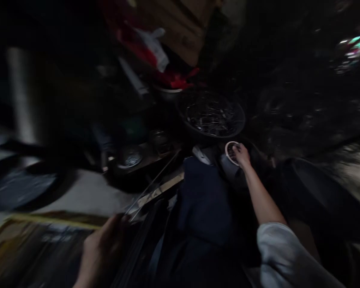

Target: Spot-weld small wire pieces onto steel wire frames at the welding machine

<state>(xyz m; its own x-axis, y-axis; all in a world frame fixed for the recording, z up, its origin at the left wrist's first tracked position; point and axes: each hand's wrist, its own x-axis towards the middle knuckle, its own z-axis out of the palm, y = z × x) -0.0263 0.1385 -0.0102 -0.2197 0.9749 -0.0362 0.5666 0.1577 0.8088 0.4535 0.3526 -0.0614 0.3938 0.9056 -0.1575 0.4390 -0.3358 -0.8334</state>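
The view is dark and smeared by motion. My left hand (103, 242) is closed at the lower left, and thin metal rods (156, 179) run up and to the right from its fingers. Their far ends fade into the dark. My right hand (243, 157) reaches forward to a small pot with a pale rim (227, 149). Its fingers bend over the rim into the dark contents, and whatever they pinch is hidden. Just behind the pot stands a wide dark basin (241, 126) with many thin shiny metal pieces (211, 118).
Dark blue cloth (202, 200) covers the lap. At left are a yellow-edged crate (51, 216) and a round dark tray (24, 186). A small dish of shiny bits (129, 159) sits ahead. Red cloth or plastic (177, 80) and cardboard (174, 28) are farther back.
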